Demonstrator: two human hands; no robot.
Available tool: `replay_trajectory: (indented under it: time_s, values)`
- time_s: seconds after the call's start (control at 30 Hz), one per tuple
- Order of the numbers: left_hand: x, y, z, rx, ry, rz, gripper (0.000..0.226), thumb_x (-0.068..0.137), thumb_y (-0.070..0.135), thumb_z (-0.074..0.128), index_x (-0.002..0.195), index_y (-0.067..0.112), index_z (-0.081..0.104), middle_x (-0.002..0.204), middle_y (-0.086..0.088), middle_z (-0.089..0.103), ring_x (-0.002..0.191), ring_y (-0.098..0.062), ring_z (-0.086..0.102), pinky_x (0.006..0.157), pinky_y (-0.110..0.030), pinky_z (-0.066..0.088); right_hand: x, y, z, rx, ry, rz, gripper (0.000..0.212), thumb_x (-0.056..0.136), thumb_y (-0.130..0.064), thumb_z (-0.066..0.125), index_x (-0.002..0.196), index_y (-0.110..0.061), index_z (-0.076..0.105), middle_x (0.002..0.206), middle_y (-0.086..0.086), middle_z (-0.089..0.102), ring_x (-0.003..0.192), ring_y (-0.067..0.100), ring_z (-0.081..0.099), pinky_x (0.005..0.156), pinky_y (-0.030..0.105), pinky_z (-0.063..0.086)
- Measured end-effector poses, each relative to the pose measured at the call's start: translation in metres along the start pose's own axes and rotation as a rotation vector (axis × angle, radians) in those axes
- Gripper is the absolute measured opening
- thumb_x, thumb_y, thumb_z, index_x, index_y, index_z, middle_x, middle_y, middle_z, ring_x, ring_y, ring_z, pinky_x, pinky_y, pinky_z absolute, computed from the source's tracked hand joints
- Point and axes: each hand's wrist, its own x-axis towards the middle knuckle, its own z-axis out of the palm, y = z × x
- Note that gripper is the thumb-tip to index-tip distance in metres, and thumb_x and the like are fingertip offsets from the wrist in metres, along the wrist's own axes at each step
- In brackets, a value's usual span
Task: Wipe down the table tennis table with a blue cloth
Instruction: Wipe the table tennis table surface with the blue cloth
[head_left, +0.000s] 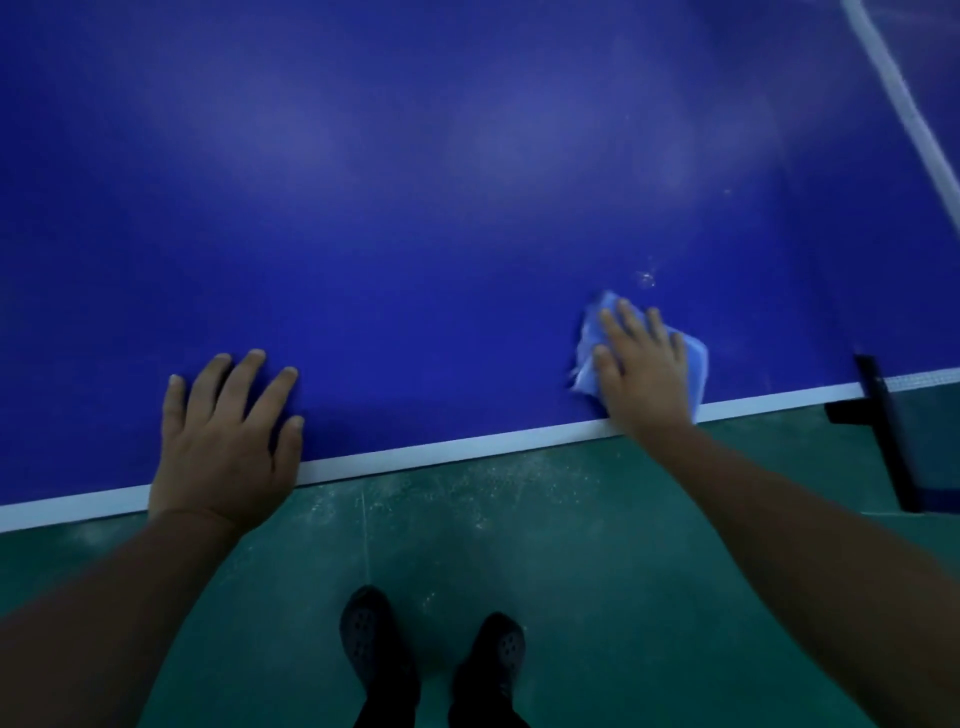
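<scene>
- The blue cloth (695, 358) is being pressed flat on the table tennis table (415, 182), near its white edge line (467, 447) and close to the net post (883, 415).
- The right hand (641, 364) is being laid over it with fingers spread, nothing pinched.
- The pale specks (647, 278) just beyond the cloth are probably best being covered next, with even pressure being kept.
- The left hand (226, 441) is being rested flat and spread at the table's edge, likely as a brace.
</scene>
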Motion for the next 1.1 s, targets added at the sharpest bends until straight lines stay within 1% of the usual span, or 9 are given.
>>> replay_trajectory:
  time_s: [0.07, 0.13, 0.27, 0.43, 0.5, 0.6, 0.7, 0.87, 1.1]
  values:
    - [0.0, 0.002, -0.002, 0.01, -0.021, -0.004, 0.063, 0.095, 0.043, 0.027, 0.142, 0.009, 0.051, 0.15, -0.021, 0.043, 0.14, -0.042, 0.031, 0.115, -0.064, 0.014, 0.013, 0.003, -0.002, 0.059, 0.04, 0.226, 0.054, 0.105, -0.044, 0.03, 0.157, -0.028, 0.028, 0.166, -0.007, 0.02, 0.153, 0.028, 0.011, 0.121, 0.054, 0.01]
    - [-0.002, 0.004, -0.005, 0.011, -0.017, -0.01, 0.063, 0.095, 0.042, 0.027, 0.14, 0.006, 0.052, 0.148, -0.022, 0.043, 0.14, -0.043, 0.033, 0.115, -0.065, 0.016, 0.009, -0.023, 0.005, 0.091, 0.058, 0.279, 0.054, 0.104, -0.043, 0.032, 0.157, -0.031, 0.027, 0.166, -0.008, 0.018, 0.153, 0.029, 0.011, 0.121, 0.055, 0.008]
    - [-0.003, 0.028, -0.003, -0.049, 0.032, 0.019, 0.061, 0.094, 0.039, 0.03, 0.137, 0.002, 0.054, 0.147, -0.02, 0.047, 0.138, -0.04, 0.038, 0.115, -0.063, 0.016, -0.035, -0.031, 0.014, -0.06, -0.114, -0.263, 0.055, 0.105, -0.051, 0.017, 0.155, -0.033, 0.028, 0.164, -0.01, 0.022, 0.153, 0.027, 0.011, 0.121, 0.052, 0.01]
    - [0.018, 0.095, 0.005, -0.156, 0.027, 0.076, 0.058, 0.092, 0.037, 0.033, 0.132, 0.006, 0.059, 0.147, -0.014, 0.05, 0.138, -0.034, 0.042, 0.117, -0.06, 0.02, -0.004, 0.032, 0.0, -0.065, -0.096, -0.099, 0.063, 0.1, -0.057, 0.006, 0.158, -0.035, 0.016, 0.166, -0.011, 0.008, 0.154, 0.024, -0.003, 0.122, 0.044, -0.004]
    - [0.032, 0.119, 0.009, -0.191, 0.028, 0.08, 0.057, 0.092, 0.037, 0.033, 0.132, 0.007, 0.06, 0.147, -0.013, 0.05, 0.138, -0.033, 0.043, 0.116, -0.06, 0.021, -0.007, 0.031, 0.004, -0.088, -0.092, -0.173, 0.058, 0.103, -0.056, 0.006, 0.158, -0.036, 0.011, 0.166, -0.013, 0.005, 0.154, 0.021, -0.007, 0.122, 0.04, -0.011]
    - [0.06, 0.15, 0.016, -0.209, 0.014, 0.083, 0.056, 0.092, 0.037, 0.034, 0.132, 0.009, 0.06, 0.148, -0.012, 0.049, 0.139, -0.032, 0.041, 0.117, -0.06, 0.021, 0.009, 0.042, 0.004, -0.087, -0.132, -0.342, 0.054, 0.106, -0.051, 0.013, 0.157, -0.034, 0.019, 0.165, -0.016, 0.007, 0.155, 0.023, -0.001, 0.123, 0.045, -0.005]
    - [0.1, 0.173, 0.018, -0.226, 0.028, 0.043, 0.056, 0.091, 0.037, 0.033, 0.13, 0.009, 0.062, 0.146, -0.015, 0.05, 0.138, -0.033, 0.042, 0.117, -0.06, 0.022, 0.059, 0.052, -0.006, -0.072, -0.141, -0.437, 0.053, 0.107, -0.049, 0.015, 0.157, -0.034, 0.023, 0.164, -0.017, 0.007, 0.155, 0.022, 0.001, 0.123, 0.047, -0.002]
    - [0.181, 0.204, 0.018, -0.198, 0.066, -0.033, 0.056, 0.092, 0.037, 0.033, 0.131, 0.008, 0.061, 0.146, -0.015, 0.05, 0.139, -0.033, 0.042, 0.117, -0.06, 0.023, 0.157, 0.061, -0.02, -0.071, -0.184, -0.547, 0.053, 0.105, -0.05, 0.013, 0.156, -0.036, 0.015, 0.164, -0.018, 0.002, 0.154, 0.019, -0.006, 0.124, 0.048, -0.004]
    - [0.316, 0.235, 0.014, -0.205, 0.193, -0.121, 0.057, 0.09, 0.037, 0.034, 0.132, 0.008, 0.06, 0.147, -0.015, 0.048, 0.139, -0.035, 0.041, 0.118, -0.058, 0.018, 0.283, 0.058, -0.034, -0.064, -0.147, -0.678, 0.055, 0.105, -0.048, 0.015, 0.157, -0.033, 0.024, 0.166, -0.013, 0.014, 0.155, 0.022, -0.001, 0.123, 0.049, -0.004]
